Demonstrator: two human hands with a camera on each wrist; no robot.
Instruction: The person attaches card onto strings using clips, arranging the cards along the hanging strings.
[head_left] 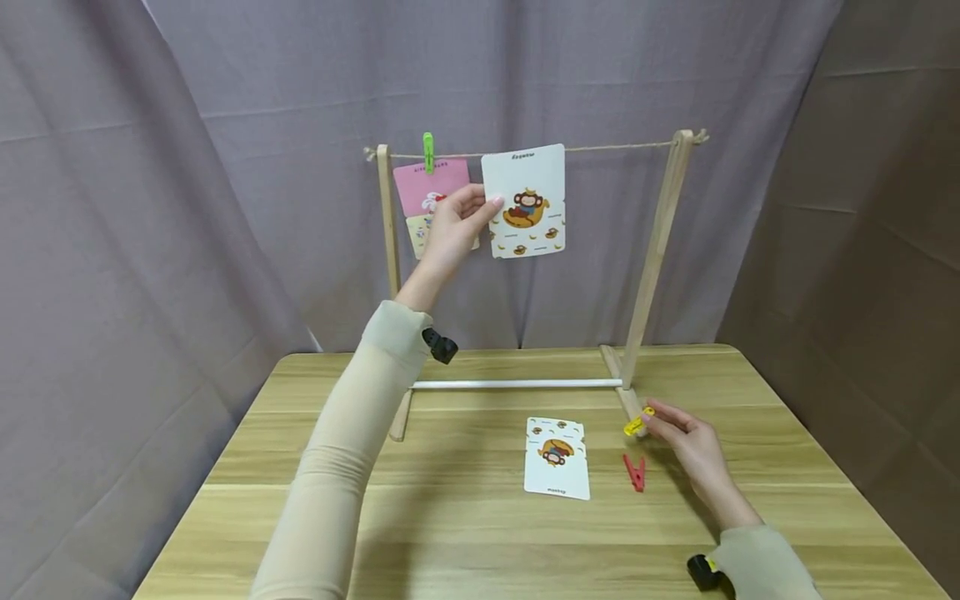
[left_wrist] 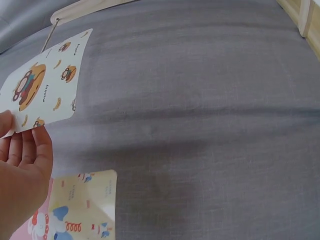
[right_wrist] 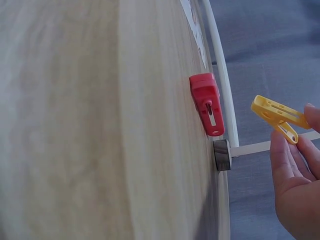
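My left hand [head_left: 457, 225] pinches the left edge of a white monkey card [head_left: 536, 229], held upright at the string [head_left: 622, 147], its printed word upside down. In the left wrist view the thumb and fingers of the left hand [left_wrist: 25, 165] grip that card [left_wrist: 62, 95]. Low at the right, my right hand [head_left: 693, 454] holds a yellow clothespin [head_left: 636, 423] above the table; the right wrist view shows the yellow clothespin [right_wrist: 280, 116] between thumb and fingers of the right hand [right_wrist: 297, 185]. A pink and yellow card [head_left: 427, 182] hangs from the string by a green clothespin [head_left: 428, 152].
A second monkey card [head_left: 557, 475] lies on the wooden table [head_left: 450, 517], with a red clothespin [head_left: 637, 475] to its right. The string runs between two wooden posts, the right one [head_left: 660, 242] tilted. A white bar [head_left: 517, 384] joins their bases. Grey curtain [head_left: 247, 208] hangs behind.
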